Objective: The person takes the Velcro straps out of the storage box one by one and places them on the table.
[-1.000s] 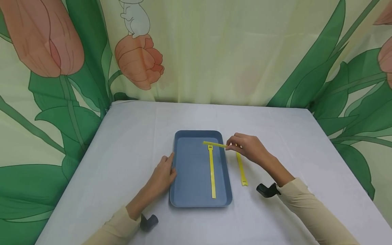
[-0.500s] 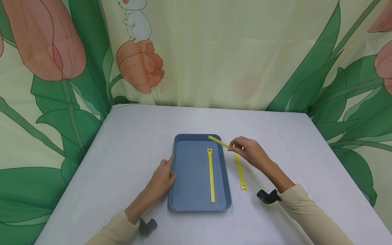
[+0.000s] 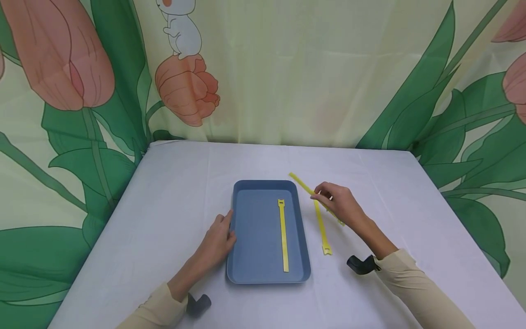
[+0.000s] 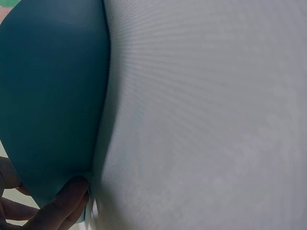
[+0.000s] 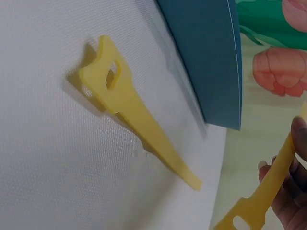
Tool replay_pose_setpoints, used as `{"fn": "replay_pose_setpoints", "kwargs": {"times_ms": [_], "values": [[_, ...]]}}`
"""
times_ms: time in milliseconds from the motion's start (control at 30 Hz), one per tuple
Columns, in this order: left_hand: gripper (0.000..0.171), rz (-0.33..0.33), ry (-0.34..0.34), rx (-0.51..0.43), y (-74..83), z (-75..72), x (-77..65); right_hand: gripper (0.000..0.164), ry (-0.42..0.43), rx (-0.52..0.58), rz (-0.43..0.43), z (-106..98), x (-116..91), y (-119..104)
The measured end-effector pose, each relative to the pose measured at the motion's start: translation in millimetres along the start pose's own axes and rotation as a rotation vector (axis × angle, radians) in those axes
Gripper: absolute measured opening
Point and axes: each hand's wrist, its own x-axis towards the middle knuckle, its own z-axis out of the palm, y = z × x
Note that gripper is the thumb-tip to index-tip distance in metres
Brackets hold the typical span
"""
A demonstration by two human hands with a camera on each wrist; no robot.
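Note:
My right hand (image 3: 339, 201) pinches a yellow cable tie (image 3: 302, 183) between thumb and fingers, just right of the blue tray. This tie slants, and its slotted head shows in the right wrist view. Beneath it, a second yellow cable tie (image 3: 322, 230) lies on the cloth, slotted head (image 5: 108, 79) towards me. A third cable tie (image 3: 283, 237) lies lengthwise inside the blue tray (image 3: 255, 228), head at the far end. My left hand (image 3: 215, 240) holds the tray's left edge; in the left wrist view its fingers (image 4: 72, 191) are against the tray wall.
A white cloth (image 3: 181, 183) covers the table. Behind it hangs a curtain (image 3: 287, 68) printed with tulips and a white animal. A black wrist camera (image 3: 361, 265) sits at the right cuff, another camera (image 3: 199, 305) at the left.
My right hand has drawn back to the right, taking its cable tie from over the tray to beside it. The tie has turned from nearly level to a steep slant. My left hand stays put.

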Motion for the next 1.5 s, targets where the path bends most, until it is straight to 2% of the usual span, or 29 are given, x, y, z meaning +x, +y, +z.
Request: {"fn": "replay_pose_setpoints", "kwargs": {"times_ms": [400, 667, 767, 833, 1000, 1100, 1267, 1400, 1500], "values": [[0.058, -0.019, -0.001, 0.016, 0.3, 0.4, 1.5, 0.015, -0.013, -0.004, 0.142, -2, -5, 8], [0.058, -0.016, 0.006, 0.028, 0.7, 0.6, 1.7, 0.017, 0.003, 0.051, 0.252, -1, -9, 15], [0.058, -0.016, 0.006, 0.023, 0.8, 0.6, 1.6, 0.022, 0.026, 0.069, 0.285, 7, -12, 32], [0.058, -0.018, 0.005, 0.021, 1.0, 0.6, 1.4, 0.027, 0.03, 0.067, 0.306, 17, -14, 54], [0.058, -0.021, -0.002, 0.019, 1.2, 0.7, 0.7, 0.038, -0.009, -0.035, 0.379, 44, -20, 108], [0.058, -0.014, -0.003, 0.014, 1.2, 0.6, 0.0, 0.041, -0.025, -0.038, 0.419, 51, -23, 119], [0.057, -0.005, -0.001, 0.006, 1.9, 0.4, -0.5, 0.045, -0.049, 0.022, 0.446, 45, -28, 116], [0.057, -0.01, -0.002, 0.006, 2.7, 0.2, -0.5, 0.041, -0.096, 0.084, 0.491, 26, -29, 88], [0.057, -0.01, 0.0, 0.005, 2.9, 0.3, -0.6, 0.031, -0.117, 0.152, 0.551, 10, -27, 58]]}}
